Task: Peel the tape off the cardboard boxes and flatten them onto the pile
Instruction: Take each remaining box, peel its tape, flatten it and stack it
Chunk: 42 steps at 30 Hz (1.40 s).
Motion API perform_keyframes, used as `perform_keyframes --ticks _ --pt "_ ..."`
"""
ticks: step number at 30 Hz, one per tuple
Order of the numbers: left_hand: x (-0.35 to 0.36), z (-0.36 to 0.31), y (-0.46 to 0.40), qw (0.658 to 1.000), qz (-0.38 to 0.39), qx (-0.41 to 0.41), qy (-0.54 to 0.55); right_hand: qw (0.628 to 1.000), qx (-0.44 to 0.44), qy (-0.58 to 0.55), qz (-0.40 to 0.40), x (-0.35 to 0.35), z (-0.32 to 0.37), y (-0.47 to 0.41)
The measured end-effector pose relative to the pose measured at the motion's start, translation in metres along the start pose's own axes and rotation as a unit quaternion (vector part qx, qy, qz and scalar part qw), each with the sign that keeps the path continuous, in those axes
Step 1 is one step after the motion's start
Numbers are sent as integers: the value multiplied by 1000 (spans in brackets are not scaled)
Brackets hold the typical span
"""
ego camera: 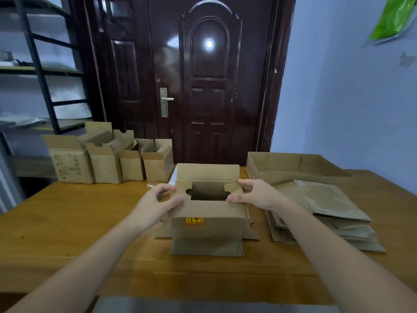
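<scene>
Two hands are seen from the head: the left hand (161, 201) and right hand (252, 193) are curled on the top flaps of the open box (207, 213) between them. It looks light and bendy; corners should be held. The pile (325, 213) lies just right of the right hand.

A dark, glossy brown door (203, 82) with raised panels and a metal lever handle (165, 101) fills the middle of the back wall, a bright spot of light reflected on its arched upper panel. To its right stands a pale blue wall (338, 86) with a green sheet (393, 18) fixed near the top, and to its left a black metal shelf rack (42, 82) with light boards. In front lies a wooden desk (74, 222) with an orange-brown top.
</scene>
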State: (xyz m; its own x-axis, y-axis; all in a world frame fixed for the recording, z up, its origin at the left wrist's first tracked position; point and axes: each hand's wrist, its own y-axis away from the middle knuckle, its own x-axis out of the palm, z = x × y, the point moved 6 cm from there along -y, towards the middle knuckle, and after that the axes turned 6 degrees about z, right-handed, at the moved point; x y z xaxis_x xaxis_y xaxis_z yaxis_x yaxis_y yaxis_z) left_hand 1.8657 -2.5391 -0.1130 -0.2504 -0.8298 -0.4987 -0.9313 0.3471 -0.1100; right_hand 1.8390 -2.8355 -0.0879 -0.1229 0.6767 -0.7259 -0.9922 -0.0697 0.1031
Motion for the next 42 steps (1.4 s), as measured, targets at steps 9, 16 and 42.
perform_keyframes --ticks 9,16,42 --pt "-2 -46 -34 927 12 -105 -361 986 61 80 -130 4 10 -13" --pt "11 -65 -51 838 22 -99 -536 971 81 158 -158 0 23 -16" --pt "12 53 -22 984 54 -38 -163 889 0 -451 81 78 -31 15"
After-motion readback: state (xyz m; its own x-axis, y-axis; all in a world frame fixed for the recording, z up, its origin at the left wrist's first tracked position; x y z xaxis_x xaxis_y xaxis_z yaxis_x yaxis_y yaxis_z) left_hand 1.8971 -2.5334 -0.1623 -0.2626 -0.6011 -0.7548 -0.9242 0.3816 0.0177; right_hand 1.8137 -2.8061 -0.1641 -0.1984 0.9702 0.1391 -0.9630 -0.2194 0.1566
